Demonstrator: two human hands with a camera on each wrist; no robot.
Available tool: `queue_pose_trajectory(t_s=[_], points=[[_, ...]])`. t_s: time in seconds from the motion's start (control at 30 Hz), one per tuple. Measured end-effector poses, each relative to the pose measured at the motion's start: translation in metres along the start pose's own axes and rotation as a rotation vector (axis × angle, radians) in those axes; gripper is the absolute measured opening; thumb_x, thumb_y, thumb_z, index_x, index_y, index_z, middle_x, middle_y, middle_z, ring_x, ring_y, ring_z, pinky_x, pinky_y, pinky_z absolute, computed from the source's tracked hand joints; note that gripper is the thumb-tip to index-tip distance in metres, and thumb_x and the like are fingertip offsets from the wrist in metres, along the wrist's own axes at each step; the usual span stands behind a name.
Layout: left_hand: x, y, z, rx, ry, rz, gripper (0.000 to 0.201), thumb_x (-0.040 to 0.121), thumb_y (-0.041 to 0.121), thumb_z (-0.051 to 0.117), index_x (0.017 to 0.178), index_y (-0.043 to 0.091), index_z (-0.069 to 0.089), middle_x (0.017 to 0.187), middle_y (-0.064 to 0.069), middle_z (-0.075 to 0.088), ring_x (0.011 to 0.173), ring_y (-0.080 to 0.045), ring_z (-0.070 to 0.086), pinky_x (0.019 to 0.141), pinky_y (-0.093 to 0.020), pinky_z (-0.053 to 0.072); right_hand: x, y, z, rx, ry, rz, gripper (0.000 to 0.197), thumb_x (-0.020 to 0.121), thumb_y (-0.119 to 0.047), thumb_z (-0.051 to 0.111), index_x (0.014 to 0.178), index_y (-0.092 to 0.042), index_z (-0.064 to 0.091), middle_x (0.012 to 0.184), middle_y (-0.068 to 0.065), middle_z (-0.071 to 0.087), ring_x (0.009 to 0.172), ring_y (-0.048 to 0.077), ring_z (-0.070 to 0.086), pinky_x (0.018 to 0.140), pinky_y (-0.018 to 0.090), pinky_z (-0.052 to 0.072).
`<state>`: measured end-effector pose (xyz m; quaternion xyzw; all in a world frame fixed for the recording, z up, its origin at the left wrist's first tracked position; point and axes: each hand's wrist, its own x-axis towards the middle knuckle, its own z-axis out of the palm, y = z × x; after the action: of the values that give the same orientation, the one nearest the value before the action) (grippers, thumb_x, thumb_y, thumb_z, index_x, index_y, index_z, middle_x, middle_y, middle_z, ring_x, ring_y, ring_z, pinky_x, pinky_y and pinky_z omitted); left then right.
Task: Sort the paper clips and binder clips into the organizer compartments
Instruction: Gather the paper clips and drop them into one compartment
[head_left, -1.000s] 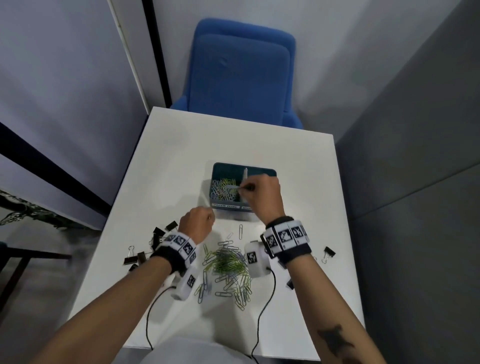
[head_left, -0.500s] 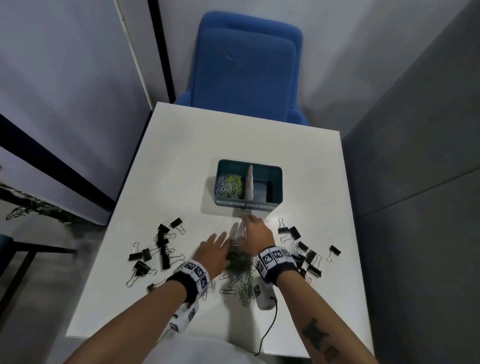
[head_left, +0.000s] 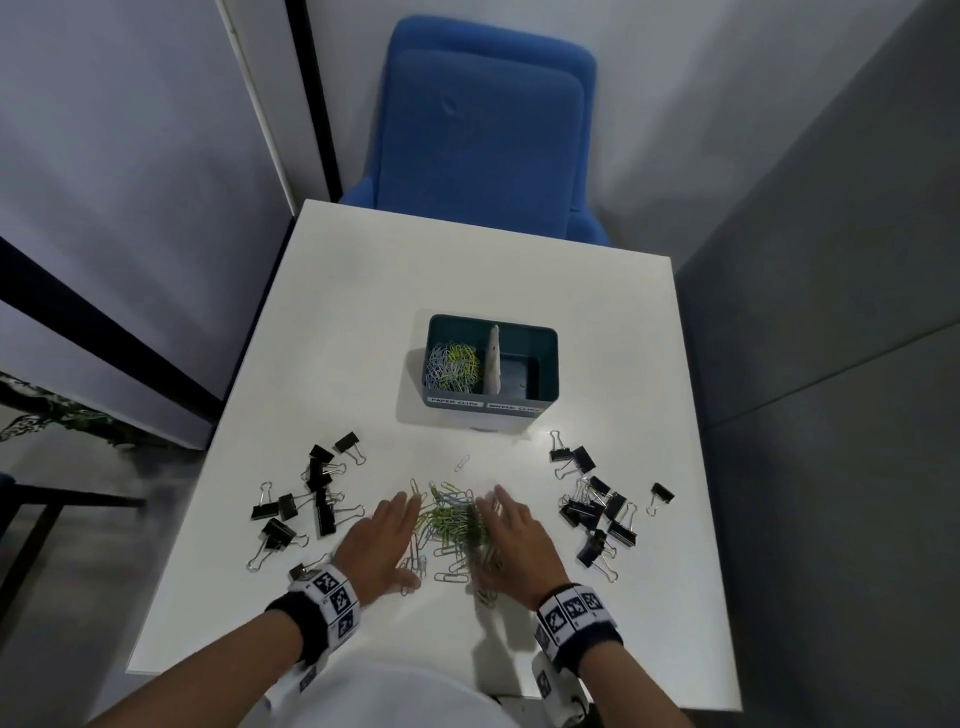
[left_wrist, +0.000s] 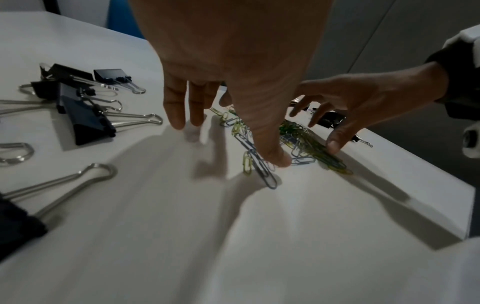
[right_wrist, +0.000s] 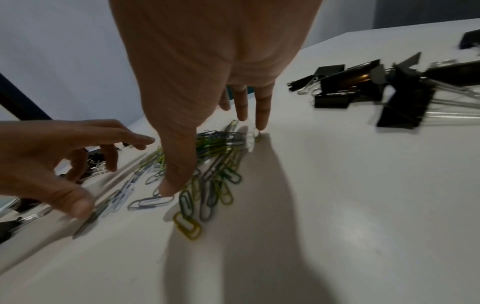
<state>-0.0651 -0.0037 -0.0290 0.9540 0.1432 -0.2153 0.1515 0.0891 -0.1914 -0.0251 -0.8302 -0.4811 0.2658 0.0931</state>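
From the head view, a smooth white table (head_left: 332, 322) stands in a grey-walled corner with a padded blue chair (head_left: 483, 130) pushed against its far edge. A teal rectangular organizer (head_left: 545, 384) sits mid-table, split by a pale divider; its left compartment holds a tangle of white and yellow paper clips, and I cannot make out any clips in the right one. Nearer the person, a loose pile of wire paper clips (head_left: 452, 525) in green, yellow and blue lies between the left hand (head_left: 382, 545) and the right hand (head_left: 511, 543), both flat with fingers spread. Black binder clips (head_left: 311, 499) with silver wire handles are scattered to the left, more binder clips (head_left: 597, 509) to the right. Half a second ago the hands were closer together over the pile; now they flank it. The left wrist view shows the left hand (left_wrist: 228, 82) reaching down, its fingers loosely extended and the thumb tip on a blue clip at the pile's (left_wrist: 293, 144) edge, the right hand (left_wrist: 363, 107) opposite. The right wrist view shows the right hand (right_wrist: 207, 82) extended, thumb tip among the clips (right_wrist: 215, 162), two fingertips touching the table beyond them, and blurred binder clips (right_wrist: 376, 88) at right.
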Motion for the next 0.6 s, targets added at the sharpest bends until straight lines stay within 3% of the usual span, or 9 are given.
queue_pose_trajectory(t_s=[0.07, 0.13, 0.27, 0.47, 0.6], points=[[0.0, -0.001, 0.0, -0.059, -0.083, -0.016, 0.118, 0.071, 0.049, 0.076, 0.152, 0.007, 0.001, 0.156, -0.021, 0.011, 0.136, -0.034, 0.031, 0.093, -0.04, 0.048, -0.005, 0.008, 0.001, -0.01, -0.043, 0.112, 0.103, 0.066, -0.036, 0.083, 0.146, -0.03, 0.019, 0.147, 0.009, 0.03, 0.122, 0.024, 0.043, 0.09, 0.034, 0.053], [0.003, -0.003, -0.004, -0.128, -0.1, -0.037, 0.109, 0.079, 0.038, 0.073, 0.152, 0.013, -0.003, 0.158, -0.018, 0.002, 0.139, -0.033, 0.026, 0.101, -0.038, 0.043, -0.006, 0.013, 0.0, -0.001, -0.057, 0.185, 0.105, 0.06, -0.034, 0.087, 0.142, -0.032, 0.022, 0.132, 0.005, 0.038, 0.113, 0.022, 0.043, 0.08, 0.032, 0.056], [0.018, 0.004, -0.013, -0.184, -0.029, -0.028, 0.088, 0.082, 0.027, 0.072, 0.149, 0.017, 0.016, 0.15, -0.013, 0.017, 0.122, -0.03, 0.046, 0.089, -0.039, 0.05, 0.003, 0.005, -0.008, 0.034, -0.032, 0.239, 0.089, 0.069, -0.026, 0.081, 0.14, -0.028, 0.028, 0.123, 0.007, 0.039, 0.112, 0.025, 0.046, 0.072, 0.03, 0.05], [0.033, 0.033, -0.009, -0.195, 0.036, -0.053, 0.069, 0.082, 0.026, 0.073, 0.138, 0.019, 0.034, 0.138, -0.01, 0.034, 0.101, -0.028, 0.059, 0.079, -0.039, 0.053, 0.021, -0.02, -0.002, 0.055, 0.024, 0.222, 0.067, 0.076, -0.029, 0.076, 0.133, -0.023, 0.042, 0.121, 0.007, 0.044, 0.108, 0.024, 0.048, 0.073, 0.031, 0.048], [0.037, 0.039, -0.007, -0.176, 0.077, -0.04, 0.043, 0.086, 0.02, 0.067, 0.122, 0.014, 0.045, 0.117, -0.009, 0.045, 0.084, -0.028, 0.059, 0.061, -0.033, 0.045, 0.027, -0.02, 0.002, 0.071, 0.036, 0.253, 0.05, 0.08, -0.021, 0.071, 0.123, -0.022, 0.047, 0.114, 0.006, 0.044, 0.1, 0.025, 0.051, 0.069, 0.035, 0.052]])
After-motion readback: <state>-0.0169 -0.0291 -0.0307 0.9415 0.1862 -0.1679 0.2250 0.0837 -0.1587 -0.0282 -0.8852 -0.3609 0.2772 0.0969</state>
